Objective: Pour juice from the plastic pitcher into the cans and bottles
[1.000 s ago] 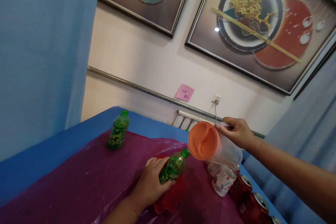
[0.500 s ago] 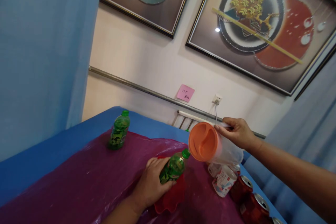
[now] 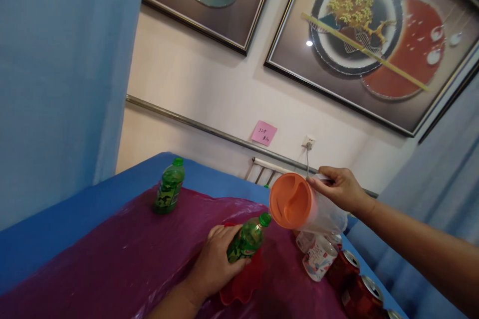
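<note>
because round bottles can slip, maybe, the left hand (image 3: 215, 261) has its fingers wrapped around a green bottle (image 3: 245, 241) at six o'clock, leaning over a red dish (image 3: 241, 281). at four o'clock, the right hand (image 3: 342, 190) grips a jug (image 3: 327, 215) by its handle, likely to tip it easily. another green bottle (image 3: 169, 189) stands up at eight o'clock, farther off.

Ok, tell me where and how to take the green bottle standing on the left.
Grip the standing green bottle around its body, below the shoulder, probably coming in level from the near side. It stands upright, nothing blocks that side, and the rounded body should give a fuller hold than the narrow neck with its cap.
</note>
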`<state>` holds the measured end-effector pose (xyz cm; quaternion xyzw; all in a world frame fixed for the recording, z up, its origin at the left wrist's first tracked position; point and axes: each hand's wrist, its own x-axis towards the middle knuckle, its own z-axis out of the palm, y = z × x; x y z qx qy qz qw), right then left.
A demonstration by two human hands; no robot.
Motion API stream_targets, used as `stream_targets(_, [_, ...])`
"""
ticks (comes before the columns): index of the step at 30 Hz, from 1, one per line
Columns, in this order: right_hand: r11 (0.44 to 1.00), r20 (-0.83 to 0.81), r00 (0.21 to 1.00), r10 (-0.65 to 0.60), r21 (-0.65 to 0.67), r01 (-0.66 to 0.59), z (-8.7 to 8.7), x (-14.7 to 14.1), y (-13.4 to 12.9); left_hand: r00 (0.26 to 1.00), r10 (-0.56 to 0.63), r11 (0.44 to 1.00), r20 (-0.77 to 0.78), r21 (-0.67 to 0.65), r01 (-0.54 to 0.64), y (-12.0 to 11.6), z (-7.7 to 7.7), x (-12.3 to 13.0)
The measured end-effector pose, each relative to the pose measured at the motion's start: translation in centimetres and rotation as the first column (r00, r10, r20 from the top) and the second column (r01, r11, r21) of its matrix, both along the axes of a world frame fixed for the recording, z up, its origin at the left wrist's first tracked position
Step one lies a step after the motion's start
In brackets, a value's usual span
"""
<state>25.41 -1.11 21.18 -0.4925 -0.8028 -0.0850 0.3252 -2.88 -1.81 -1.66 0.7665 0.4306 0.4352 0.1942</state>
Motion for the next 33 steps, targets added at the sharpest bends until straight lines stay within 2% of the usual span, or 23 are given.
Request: stream_targets(33, [1.000,-0.015,1.000,0.003,-0.005,-0.003,0.53,-0.35,-0.73,1.000,-0.013,1.000,0.027,0.004,0.013,-0.21,0.12,-0.06])
